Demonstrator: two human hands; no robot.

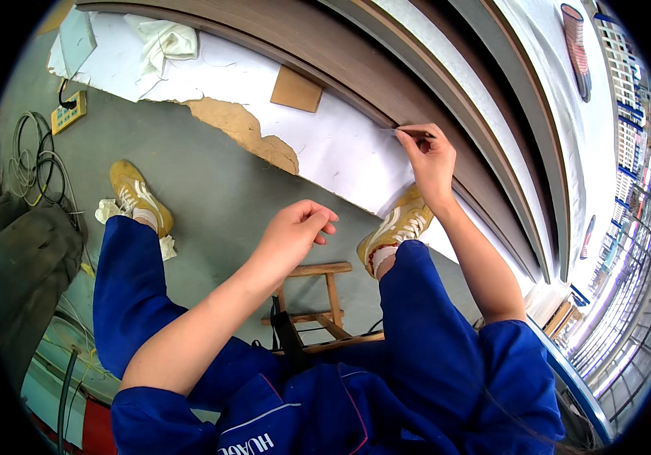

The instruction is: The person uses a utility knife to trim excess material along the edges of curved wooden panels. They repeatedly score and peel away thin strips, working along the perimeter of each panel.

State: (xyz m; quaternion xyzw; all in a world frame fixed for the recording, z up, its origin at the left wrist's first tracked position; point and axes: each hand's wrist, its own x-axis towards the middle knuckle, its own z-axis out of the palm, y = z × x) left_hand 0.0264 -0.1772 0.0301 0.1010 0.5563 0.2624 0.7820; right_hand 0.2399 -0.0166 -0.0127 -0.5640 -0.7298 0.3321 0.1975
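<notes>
My right hand (433, 163) is closed in a pinch at the edge of a long brown panel (318, 72). Between thumb and forefinger is a small thin piece with a pale tip (388, 131); its kind is too small to tell. My left hand (295, 233) hangs over the floor between my knees, fingers loosely curled in, and nothing shows in it. More curved-looking long panels (447, 83) lie beyond the first, with pale strips between them. White sheeting (348, 155) with a torn brown edge (242, 130) lies below the panel.
A brown square piece (296, 89) and a crumpled white cloth (170, 45) lie on the sheeting. At left are a yellow power strip (68, 112), coiled cables (34, 155) and dark fabric (26, 250). A wooden stool (332, 292) stands under me. A striped tubular piece (576, 51) lies at far right.
</notes>
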